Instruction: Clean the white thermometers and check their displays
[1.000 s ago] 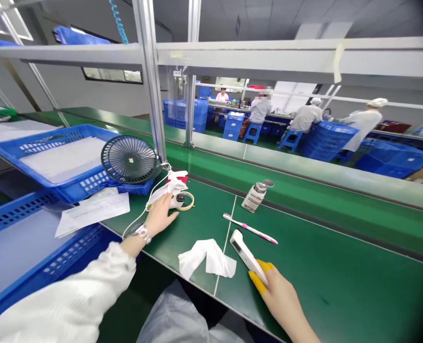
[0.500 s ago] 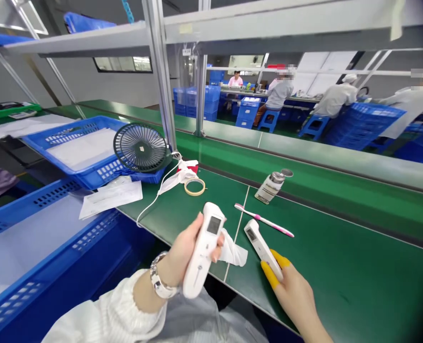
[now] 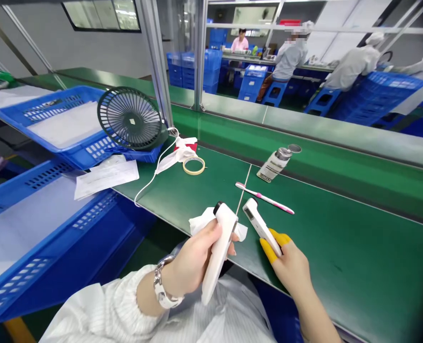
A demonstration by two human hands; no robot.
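Note:
My left hand [image 3: 193, 259], with a watch at the wrist, is closed around a white handheld infrared thermometer [image 3: 216, 262]. Turned edge-on, it shows its narrow side and the dark sensor tip at the top. My right hand [image 3: 293, 269], yellow finger covers on thumb and finger, grips a second white thermometer [image 3: 262, 227] low over the green bench [image 3: 361, 257]; its small screen faces up. A white cloth [image 3: 201, 220] lies behind my left hand, partly hidden. Beyond the second thermometer rest a pink-and-white toothbrush [image 3: 264, 197] and a metal-capped bottle [image 3: 273, 166].
A tape roll [image 3: 193, 173] lies near a black fan [image 3: 132, 126] with a white cable [image 3: 146, 186]. Blue crates [image 3: 59, 147] and papers [image 3: 107, 180] are at the left. A metal post [image 3: 157, 62] rises behind the bench. Several people sit in the background.
My left hand has rotated its thermometer, so the screen and buttons no longer face me and the sensor tip shows. My right hand keeps its grip. The view has tilted down.

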